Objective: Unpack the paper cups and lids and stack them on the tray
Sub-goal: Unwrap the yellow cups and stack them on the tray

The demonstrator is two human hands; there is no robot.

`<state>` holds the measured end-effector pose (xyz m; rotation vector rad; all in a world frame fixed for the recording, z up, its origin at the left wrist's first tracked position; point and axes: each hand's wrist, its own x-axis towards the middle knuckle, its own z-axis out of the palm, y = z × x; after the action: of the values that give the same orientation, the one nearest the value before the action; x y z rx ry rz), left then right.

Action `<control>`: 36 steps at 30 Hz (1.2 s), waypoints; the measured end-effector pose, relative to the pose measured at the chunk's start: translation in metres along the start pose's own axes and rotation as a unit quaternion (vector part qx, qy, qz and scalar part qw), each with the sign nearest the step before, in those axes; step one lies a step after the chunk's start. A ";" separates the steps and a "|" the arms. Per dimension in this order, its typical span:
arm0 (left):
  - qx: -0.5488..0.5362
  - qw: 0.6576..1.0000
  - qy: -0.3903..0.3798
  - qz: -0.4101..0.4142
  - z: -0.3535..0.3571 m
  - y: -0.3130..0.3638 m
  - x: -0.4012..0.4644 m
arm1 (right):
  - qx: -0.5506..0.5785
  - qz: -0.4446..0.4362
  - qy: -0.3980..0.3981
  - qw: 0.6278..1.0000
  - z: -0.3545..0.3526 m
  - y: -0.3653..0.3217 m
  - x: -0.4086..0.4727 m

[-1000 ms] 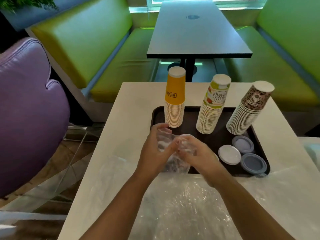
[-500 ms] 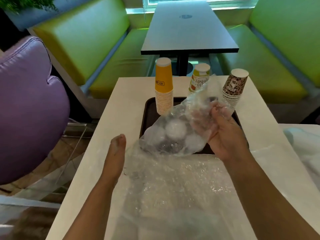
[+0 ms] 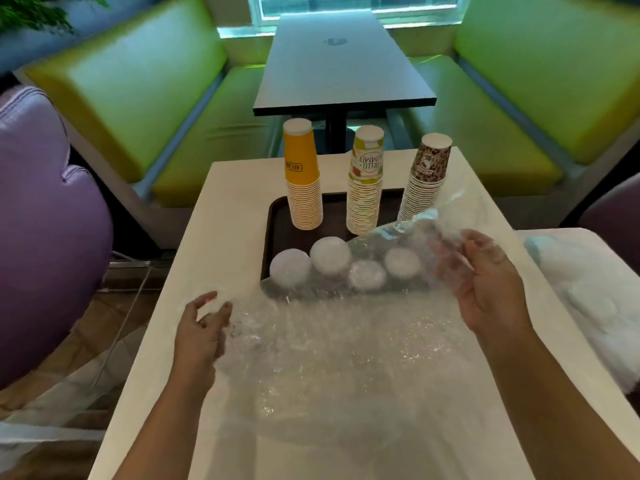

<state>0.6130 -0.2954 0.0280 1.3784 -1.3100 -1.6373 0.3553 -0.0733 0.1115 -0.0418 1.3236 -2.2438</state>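
Gripping the upper end of a clear plastic bag (image 3: pixel 398 244), the right hand (image 3: pixel 485 285) holds it tilted above the near right part of the dark tray (image 3: pixel 273 223), fingers curled into the film. White lids lie on the tray: 2 of them (image 3: pixel 290 268) sit bare at the near left, touching each other, and 2 more (image 3: pixel 401 262) show through the bag's film. The left hand (image 3: pixel 202 327) hangs at the left edge of a crumpled plastic sheet (image 3: pixel 332 362) spread on the white table (image 3: pixel 221 209), fingers loosely bent; whether they pinch the film I cannot tell. At the tray's far side stand 3 upside-down cup stacks in a row: yellow cups (image 3: pixel 303 178) on the left, fruit-print cups (image 3: pixel 365 188) in the middle, leopard-print cups (image 3: pixel 424 181) on the right, leaning. Green benches (image 3: pixel 131 91) and a dark table (image 3: pixel 339 64) lie beyond.
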 end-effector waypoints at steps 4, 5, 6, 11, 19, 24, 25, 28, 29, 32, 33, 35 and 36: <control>0.037 0.999 -0.027 0.016 -0.010 -0.016 0.001 | -0.064 0.001 0.088 0.994 -0.059 0.028 -0.001; 0.047 0.998 -0.036 0.013 -0.011 -0.021 0.002 | -0.078 0.007 0.111 0.991 -0.072 0.039 -0.001; 0.060 0.997 -0.038 0.009 -0.012 -0.026 0.002 | -0.092 0.017 0.133 0.987 -0.082 0.050 -0.001; 0.165 0.984 0.000 0.065 -0.012 -0.054 0.007 | -0.151 0.049 0.216 0.963 -0.114 0.097 0.011; 0.503 0.760 0.040 0.409 0.000 -0.063 -0.018 | -0.506 -0.347 0.262 0.745 -0.090 0.108 -0.013; 0.592 0.702 -0.085 0.387 0.033 -0.097 -0.027 | -0.625 -0.336 -0.074 0.700 -0.011 0.181 -0.067; 0.612 0.689 -0.108 0.373 0.037 -0.105 -0.026 | -0.663 -0.328 -0.135 0.659 -0.004 0.202 -0.073; 0.650 0.660 -0.143 0.349 0.039 -0.126 -0.020 | -0.740 -0.308 -0.215 0.559 0.003 0.247 -0.076; 0.650 0.659 -0.148 0.347 0.039 -0.130 -0.019 | -0.752 -0.300 -0.221 0.544 0.004 0.252 -0.074; 0.646 0.662 -0.164 0.341 0.041 -0.134 -0.016 | -0.763 -0.273 -0.254 0.528 0.000 0.257 -0.062; 0.649 0.663 -0.166 0.335 0.042 -0.135 -0.014 | -0.765 -0.265 -0.256 0.528 -0.003 0.256 -0.058; 0.653 0.671 -0.163 0.311 0.046 -0.135 -0.012 | -0.777 -0.244 -0.235 0.530 -0.011 0.253 -0.049; 0.653 0.677 -0.160 0.298 0.048 -0.135 -0.012 | -0.783 -0.227 -0.220 0.535 -0.015 0.250 -0.045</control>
<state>0.5884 -0.2284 -0.0965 0.9880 -3.0223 -0.2761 0.4963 -0.1356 -0.0916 -1.5542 2.5924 -0.3579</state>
